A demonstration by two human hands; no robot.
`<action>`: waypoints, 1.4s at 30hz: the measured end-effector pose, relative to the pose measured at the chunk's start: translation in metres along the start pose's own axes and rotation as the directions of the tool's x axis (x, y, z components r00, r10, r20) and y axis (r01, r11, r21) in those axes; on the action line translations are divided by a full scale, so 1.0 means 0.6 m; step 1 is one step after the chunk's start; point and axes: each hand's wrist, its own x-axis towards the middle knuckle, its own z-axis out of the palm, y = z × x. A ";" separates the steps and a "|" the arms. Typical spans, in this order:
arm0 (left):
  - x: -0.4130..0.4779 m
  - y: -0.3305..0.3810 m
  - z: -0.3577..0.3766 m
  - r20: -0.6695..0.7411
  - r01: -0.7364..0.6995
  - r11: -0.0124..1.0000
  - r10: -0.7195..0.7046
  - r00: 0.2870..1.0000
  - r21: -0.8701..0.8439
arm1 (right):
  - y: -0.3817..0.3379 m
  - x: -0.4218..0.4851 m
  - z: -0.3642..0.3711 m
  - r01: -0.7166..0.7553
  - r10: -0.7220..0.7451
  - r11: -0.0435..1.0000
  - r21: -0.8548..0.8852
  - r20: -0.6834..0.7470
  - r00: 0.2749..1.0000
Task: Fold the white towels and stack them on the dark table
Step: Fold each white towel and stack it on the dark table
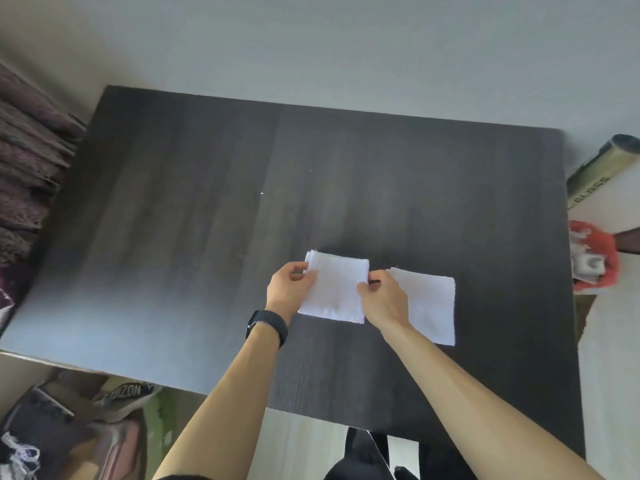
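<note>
Where the dark bench runs towards its near right part, a folded white towel sits between the two grips; the left grip pinches its left edge, thumb on top; the right grip pinches its right edge; I cannot tell whether it rests on the surface or hangs just above; a second folded towel lies flat just right, partly hidden by the right grip; a black band circles the left wrist.
</note>
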 end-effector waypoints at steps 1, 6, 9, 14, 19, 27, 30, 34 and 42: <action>0.002 0.000 0.000 -0.009 -0.007 1.000 0.007 1.000 0.003 | -0.001 0.000 0.002 0.005 -0.006 1.000 -0.009 -0.007 1.000; 0.007 0.000 -0.003 -0.022 -0.006 1.000 0.006 1.000 -0.003 | -0.008 0.002 0.006 0.016 -0.017 0.999 -0.037 -0.028 0.999; 0.012 -0.003 -0.005 -0.023 -0.020 1.000 0.021 1.000 0.015 | -0.008 0.001 0.010 0.026 -0.028 0.998 -0.065 -0.040 0.999; 0.004 0.002 -0.007 -0.044 -0.081 0.996 0.082 0.996 0.024 | -0.009 -0.013 0.009 0.093 -0.105 0.988 -0.124 -0.091 0.990; -0.016 -0.034 0.006 -0.165 -0.422 0.752 0.565 0.808 0.506 | 0.019 -0.048 0.020 0.312 -0.362 0.920 -0.235 -0.210 0.908; 0.042 -0.074 0.025 0.234 -0.511 0.265 0.657 0.716 0.818 | 0.038 0.001 0.096 0.441 -0.523 0.660 -0.608 0.048 0.851; 0.055 -0.084 0.027 0.232 -0.505 0.277 0.644 0.729 0.818 | 0.051 0.024 0.096 0.417 -0.492 0.619 -0.666 0.085 0.866; 0.053 -0.079 0.030 0.234 -0.498 0.312 0.605 0.761 0.809 | 0.044 0.029 0.093 0.408 -0.478 0.615 -0.674 0.093 0.873; -0.036 -0.029 0.010 0.149 -0.449 0.449 0.559 0.816 0.773 | 0.064 -0.092 -0.045 0.506 -0.534 0.723 -0.471 0.084 0.841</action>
